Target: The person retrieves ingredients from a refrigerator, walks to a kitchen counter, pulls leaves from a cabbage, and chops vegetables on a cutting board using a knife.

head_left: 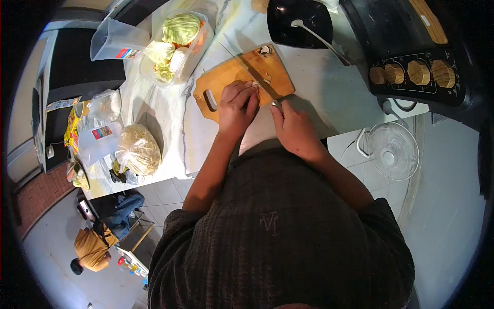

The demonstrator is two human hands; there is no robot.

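Note:
A wooden cutting board (212, 83) with a slot handle lies on the marble-patterned counter. My right hand (297, 129) is closed around the handle of a long kitchen knife (246, 67), whose blade slants across the board toward the upper left. Beside the blade, my left hand (236, 102) has its fingers curled down on a small pale piece of food (255, 84); its kind is hard to make out. Small pale slices (267, 79) lie on the far side of the blade. Near the board's far corner sit some dark and whitish scraps (265, 50).
Beyond the board stands a black bowl (288, 28) with a spoon (314, 33). A clear tub (193, 64) of cabbage is at the left, near a plastic jug (110, 41) and a bagged pale food (138, 149). A knobbed black appliance (411, 51) stands right; a person (92, 247) is lower left.

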